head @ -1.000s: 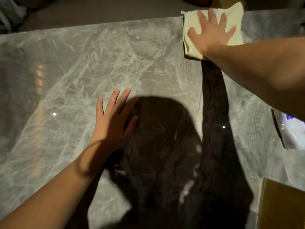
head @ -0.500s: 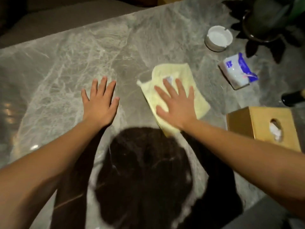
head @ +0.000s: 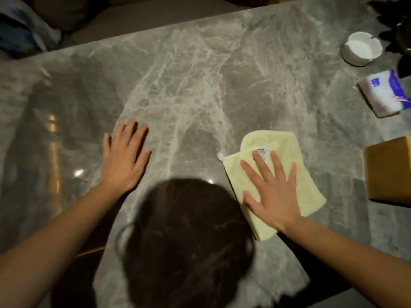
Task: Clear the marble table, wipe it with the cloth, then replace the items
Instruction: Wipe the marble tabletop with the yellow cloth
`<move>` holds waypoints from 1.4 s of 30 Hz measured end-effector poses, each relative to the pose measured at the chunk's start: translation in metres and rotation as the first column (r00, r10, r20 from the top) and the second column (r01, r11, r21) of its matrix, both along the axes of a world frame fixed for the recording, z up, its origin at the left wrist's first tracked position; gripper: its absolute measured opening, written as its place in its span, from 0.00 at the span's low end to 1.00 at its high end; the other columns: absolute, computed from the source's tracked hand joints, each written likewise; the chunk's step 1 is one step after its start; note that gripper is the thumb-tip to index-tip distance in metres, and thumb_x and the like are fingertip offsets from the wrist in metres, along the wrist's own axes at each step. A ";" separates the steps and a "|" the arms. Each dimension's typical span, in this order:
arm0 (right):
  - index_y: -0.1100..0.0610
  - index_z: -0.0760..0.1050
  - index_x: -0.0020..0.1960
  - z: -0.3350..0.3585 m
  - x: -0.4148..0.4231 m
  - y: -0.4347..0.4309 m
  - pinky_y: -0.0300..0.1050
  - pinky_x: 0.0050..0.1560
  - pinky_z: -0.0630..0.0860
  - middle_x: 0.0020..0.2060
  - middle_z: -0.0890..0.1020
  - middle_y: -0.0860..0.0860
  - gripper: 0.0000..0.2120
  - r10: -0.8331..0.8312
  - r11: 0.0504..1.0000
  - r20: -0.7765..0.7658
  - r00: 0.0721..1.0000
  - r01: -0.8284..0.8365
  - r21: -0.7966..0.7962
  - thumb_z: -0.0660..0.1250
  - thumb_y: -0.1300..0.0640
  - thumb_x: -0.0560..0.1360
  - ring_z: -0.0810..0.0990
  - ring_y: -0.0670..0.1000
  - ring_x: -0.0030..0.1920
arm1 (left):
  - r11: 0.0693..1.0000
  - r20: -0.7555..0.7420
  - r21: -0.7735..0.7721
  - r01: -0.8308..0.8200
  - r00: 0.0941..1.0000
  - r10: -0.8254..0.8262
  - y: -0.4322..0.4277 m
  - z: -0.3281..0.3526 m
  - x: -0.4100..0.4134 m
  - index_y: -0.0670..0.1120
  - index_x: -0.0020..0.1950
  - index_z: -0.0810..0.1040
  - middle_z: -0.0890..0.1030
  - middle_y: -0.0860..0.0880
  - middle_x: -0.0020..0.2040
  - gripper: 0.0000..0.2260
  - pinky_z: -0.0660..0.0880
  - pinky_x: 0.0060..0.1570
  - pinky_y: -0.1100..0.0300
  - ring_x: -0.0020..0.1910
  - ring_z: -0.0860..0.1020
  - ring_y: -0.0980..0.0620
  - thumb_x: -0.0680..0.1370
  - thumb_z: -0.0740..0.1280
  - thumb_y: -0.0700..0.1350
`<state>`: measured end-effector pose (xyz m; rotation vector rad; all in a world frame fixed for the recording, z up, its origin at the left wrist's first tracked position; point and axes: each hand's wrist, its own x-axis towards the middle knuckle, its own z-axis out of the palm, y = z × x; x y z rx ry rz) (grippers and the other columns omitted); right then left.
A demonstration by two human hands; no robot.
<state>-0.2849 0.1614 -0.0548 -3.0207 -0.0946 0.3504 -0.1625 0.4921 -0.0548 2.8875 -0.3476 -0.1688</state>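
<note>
Right hand point(head: 274, 192) presses cloth point(head: 282, 152) flat — left hand point(head: 124, 160) on table point(head: 200, 74).

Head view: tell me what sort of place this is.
Likely a home living room: a marble table holding a white ashtray, a tissue pack and a brown box.

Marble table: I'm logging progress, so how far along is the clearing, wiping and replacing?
Done: the table lies bare across its middle and left. In hand: the right hand presses the cloth flat on the marble; the left hand rests flat. Left: the ashtray, tissue pack and brown box sit at the right end, probably unwiped, not yet replaced.
</note>
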 end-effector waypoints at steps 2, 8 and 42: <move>0.42 0.56 0.76 0.000 0.017 0.024 0.74 0.68 0.45 0.77 0.55 0.48 0.31 0.091 0.996 -0.004 0.996 -0.091 -0.001 0.52 0.36 0.74 0.47 0.61 0.77 | 0.987 -0.014 0.007 -0.162 0.987 0.162 0.039 0.001 -0.018 0.49 0.75 0.60 0.55 0.47 0.78 0.27 0.48 0.71 0.37 0.77 0.52 0.44 0.77 0.51 0.57; 0.41 0.50 0.77 -0.001 0.055 0.093 0.76 0.68 0.43 0.78 0.51 0.49 0.33 0.412 0.911 -0.021 0.911 -0.412 0.006 0.50 0.34 0.74 0.45 0.63 0.77 | 0.924 -0.082 0.036 -0.380 0.921 0.382 0.124 -0.002 -0.083 0.51 0.76 0.57 0.52 0.49 0.79 0.30 0.43 0.70 0.35 0.77 0.48 0.49 0.76 0.47 0.62; 0.42 0.59 0.75 -0.005 0.017 0.234 0.74 0.67 0.49 0.76 0.60 0.50 0.32 0.924 0.356 0.103 0.369 -0.926 0.124 0.53 0.36 0.72 0.56 0.62 0.75 | 0.582 0.054 -0.138 -0.802 0.580 0.813 0.123 0.002 -0.218 0.50 0.76 0.55 0.55 0.48 0.78 0.26 0.46 0.73 0.40 0.77 0.52 0.49 0.79 0.53 0.56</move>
